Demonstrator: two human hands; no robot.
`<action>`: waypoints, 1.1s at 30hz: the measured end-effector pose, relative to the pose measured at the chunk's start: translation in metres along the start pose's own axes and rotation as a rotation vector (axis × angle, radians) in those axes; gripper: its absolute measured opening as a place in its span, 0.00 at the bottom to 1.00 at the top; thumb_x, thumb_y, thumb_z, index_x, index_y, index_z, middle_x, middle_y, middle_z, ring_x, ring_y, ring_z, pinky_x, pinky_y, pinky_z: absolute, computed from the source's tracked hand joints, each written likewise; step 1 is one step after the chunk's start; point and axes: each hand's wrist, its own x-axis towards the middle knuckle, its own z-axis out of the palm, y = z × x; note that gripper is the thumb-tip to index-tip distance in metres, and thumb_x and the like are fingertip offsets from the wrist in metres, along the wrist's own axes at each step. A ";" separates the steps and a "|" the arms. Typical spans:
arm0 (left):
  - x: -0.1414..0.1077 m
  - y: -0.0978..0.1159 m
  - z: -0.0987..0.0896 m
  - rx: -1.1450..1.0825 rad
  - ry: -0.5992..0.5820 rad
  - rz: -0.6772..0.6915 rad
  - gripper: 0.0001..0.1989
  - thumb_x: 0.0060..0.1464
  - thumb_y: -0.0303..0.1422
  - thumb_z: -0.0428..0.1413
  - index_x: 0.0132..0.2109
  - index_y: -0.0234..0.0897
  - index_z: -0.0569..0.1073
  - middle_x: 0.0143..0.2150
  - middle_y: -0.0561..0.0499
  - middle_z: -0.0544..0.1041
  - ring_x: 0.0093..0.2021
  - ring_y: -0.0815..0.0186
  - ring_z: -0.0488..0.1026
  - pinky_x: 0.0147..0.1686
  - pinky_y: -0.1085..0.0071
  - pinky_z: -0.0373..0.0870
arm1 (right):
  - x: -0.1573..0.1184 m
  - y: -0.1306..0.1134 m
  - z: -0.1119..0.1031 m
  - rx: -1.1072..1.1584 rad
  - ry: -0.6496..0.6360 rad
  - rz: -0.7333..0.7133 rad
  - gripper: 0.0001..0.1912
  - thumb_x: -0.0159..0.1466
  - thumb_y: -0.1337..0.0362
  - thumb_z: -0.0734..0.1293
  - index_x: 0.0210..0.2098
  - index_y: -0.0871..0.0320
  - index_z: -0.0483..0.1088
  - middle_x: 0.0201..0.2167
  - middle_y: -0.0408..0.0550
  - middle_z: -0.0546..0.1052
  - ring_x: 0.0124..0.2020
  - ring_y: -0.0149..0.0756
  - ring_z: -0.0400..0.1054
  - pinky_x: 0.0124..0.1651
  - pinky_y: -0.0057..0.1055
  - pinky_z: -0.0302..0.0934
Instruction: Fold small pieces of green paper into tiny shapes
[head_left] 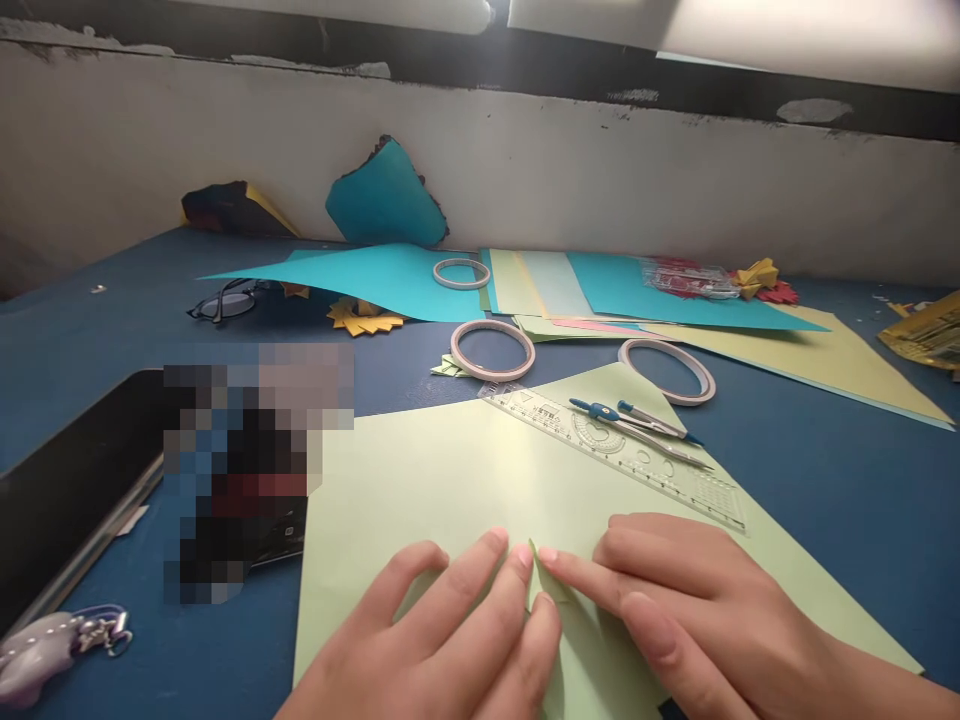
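A small piece of folded light green paper rises to a point between my hands, its lower part partly covered by fingers. My left hand grips it between thumb and index finger, its other fingers spread across the large light green sheet. On the other side, my right hand presses the tip with its index finger, the remaining fingers curled together. Beyond the hands, a clear plastic ruler lies slanted on the sheet. Resting partly over it are a blue-and-silver compass and its loose-looking blue-ended part.
White tape rolls lie farther back, with blue sheets and a yellow sheet. Eyeglasses and yellow folded paper pieces sit near the wall. At left are a dark tray-like object, a blurred patch and a pale charm.
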 end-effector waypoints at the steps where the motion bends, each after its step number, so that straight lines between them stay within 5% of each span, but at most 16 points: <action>1: 0.000 0.000 0.001 0.000 -0.008 0.004 0.22 0.66 0.29 0.32 0.51 0.39 0.70 0.52 0.54 0.73 0.55 0.65 0.64 0.47 0.66 0.56 | 0.000 -0.001 -0.002 -0.014 -0.003 -0.020 0.22 0.68 0.69 0.47 0.41 0.66 0.71 0.19 0.47 0.68 0.21 0.30 0.62 0.25 0.27 0.61; 7: 0.001 0.000 0.006 -0.004 0.179 0.018 0.21 0.64 0.27 0.35 0.45 0.38 0.73 0.47 0.53 0.76 0.51 0.65 0.68 0.47 0.67 0.58 | -0.001 -0.001 0.002 -0.090 0.052 -0.101 0.18 0.66 0.70 0.51 0.43 0.67 0.69 0.20 0.48 0.69 0.21 0.32 0.61 0.23 0.28 0.59; 12: 0.000 0.001 0.004 -0.002 0.042 0.011 0.20 0.65 0.27 0.36 0.48 0.38 0.72 0.49 0.53 0.75 0.53 0.65 0.66 0.48 0.67 0.57 | 0.000 -0.002 0.003 -0.092 0.062 -0.098 0.17 0.65 0.70 0.52 0.42 0.67 0.70 0.20 0.48 0.70 0.20 0.31 0.60 0.21 0.29 0.58; 16: -0.002 0.002 0.012 0.007 0.215 0.018 0.24 0.65 0.27 0.31 0.45 0.37 0.73 0.47 0.51 0.76 0.52 0.64 0.67 0.50 0.66 0.56 | 0.001 -0.004 0.005 -0.136 0.059 -0.086 0.17 0.65 0.70 0.52 0.43 0.68 0.70 0.23 0.50 0.72 0.20 0.32 0.61 0.21 0.29 0.58; 23: -0.001 0.004 0.002 -0.046 0.068 -0.025 0.15 0.61 0.27 0.43 0.47 0.36 0.72 0.49 0.52 0.75 0.52 0.64 0.68 0.51 0.68 0.58 | 0.000 -0.004 0.009 -0.166 0.073 -0.072 0.17 0.65 0.71 0.51 0.47 0.68 0.66 0.27 0.50 0.72 0.23 0.33 0.62 0.24 0.31 0.59; 29: 0.000 0.008 -0.007 -0.078 -0.011 -0.072 0.16 0.59 0.25 0.43 0.48 0.35 0.72 0.51 0.49 0.74 0.55 0.63 0.66 0.52 0.68 0.59 | -0.003 -0.003 0.005 -0.025 0.125 -0.119 0.14 0.64 0.72 0.53 0.44 0.69 0.66 0.21 0.46 0.67 0.20 0.32 0.56 0.22 0.29 0.53; 33: -0.001 0.007 0.000 -0.034 0.113 -0.013 0.18 0.59 0.25 0.40 0.47 0.34 0.73 0.48 0.47 0.75 0.54 0.62 0.67 0.49 0.67 0.60 | 0.000 -0.003 0.006 -0.104 0.099 -0.125 0.14 0.64 0.72 0.53 0.40 0.68 0.69 0.23 0.48 0.70 0.21 0.32 0.57 0.22 0.29 0.54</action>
